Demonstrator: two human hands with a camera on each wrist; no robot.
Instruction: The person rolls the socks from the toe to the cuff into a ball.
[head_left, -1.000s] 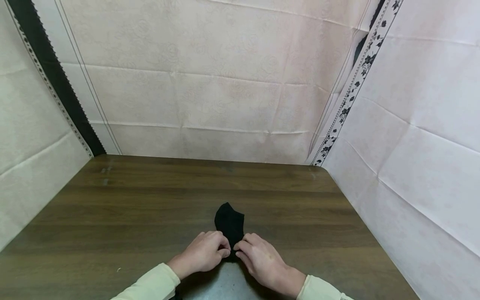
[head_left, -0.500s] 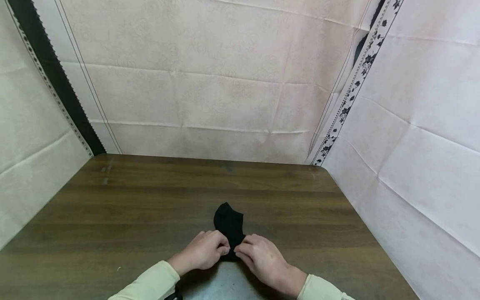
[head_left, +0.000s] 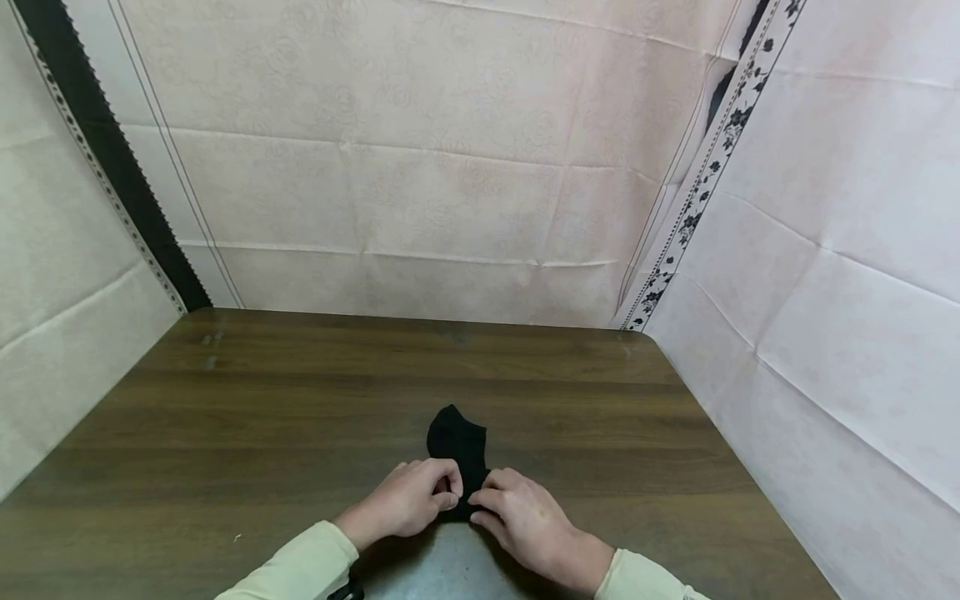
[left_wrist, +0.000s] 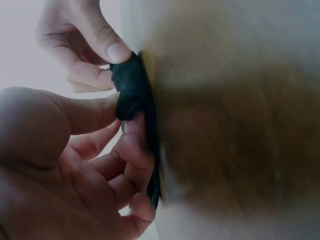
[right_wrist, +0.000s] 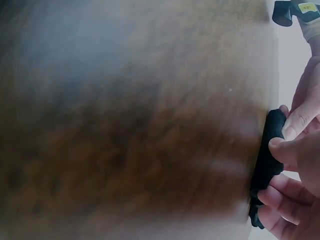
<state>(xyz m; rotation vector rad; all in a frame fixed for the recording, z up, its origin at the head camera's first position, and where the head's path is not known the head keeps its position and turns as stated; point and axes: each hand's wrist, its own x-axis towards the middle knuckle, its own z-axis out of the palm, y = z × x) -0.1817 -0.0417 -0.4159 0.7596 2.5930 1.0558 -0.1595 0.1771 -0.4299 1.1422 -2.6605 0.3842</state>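
Observation:
A small piece of black cloth [head_left: 459, 442] lies at the near edge of the wooden table, its far end flat and its near end between the two hands. The left hand [head_left: 411, 500] pinches its near left part; in the left wrist view the left hand [left_wrist: 85, 155] has thumb and curled fingers on the cloth [left_wrist: 132, 85]. From the right, the right hand [head_left: 528, 521] grips the near right part. In the right wrist view the right hand [right_wrist: 297, 170] has its thumb on the cloth [right_wrist: 267, 150], which looks thick and rolled there.
The brown wooden table [head_left: 300, 400] is bordered by pale cloth walls [head_left: 450, 208] at the back and both sides. A tiny light speck [head_left: 237, 537] lies at the left. In the right wrist view a dark device with a yellow label [right_wrist: 307, 7] is on the left wrist.
The left hand's index finger has lifted slightly, with a wider gap to its thumb. The right thumb has shifted slightly. The cloth has moved a little to the left.

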